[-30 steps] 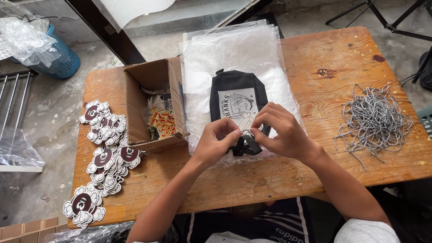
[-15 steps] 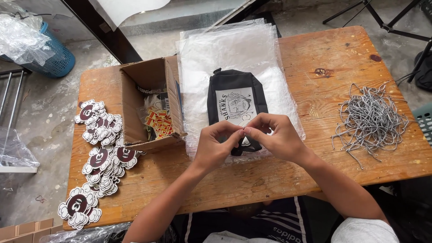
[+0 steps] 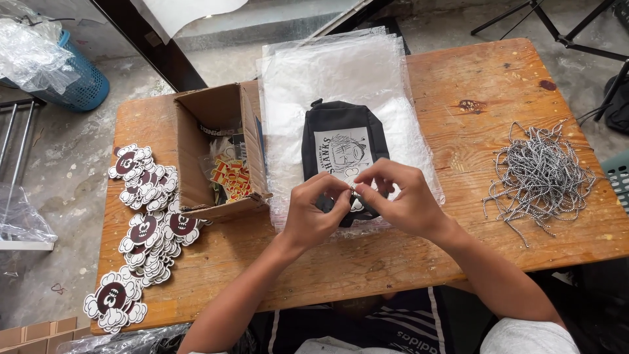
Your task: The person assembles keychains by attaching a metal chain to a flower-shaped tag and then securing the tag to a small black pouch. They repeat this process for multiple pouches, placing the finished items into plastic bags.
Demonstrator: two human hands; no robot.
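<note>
A black zip pouch with a white printed panel lies on a stack of clear plastic bags on the wooden table. My left hand and my right hand meet over the pouch's near end. Their fingertips pinch a small metal piece, likely the zipper pull, between them. The near end of the pouch is hidden under my fingers.
An open cardboard box with small orange pieces stands left of the bags. Flower-shaped brown and white cards lie in piles along the table's left edge. A heap of grey cords sits at the right. A blue basket stands on the floor.
My hands have lifted slightly and drawn closer together over the pouch's near end, fingertips now pinching together. The pouch stays in place.
</note>
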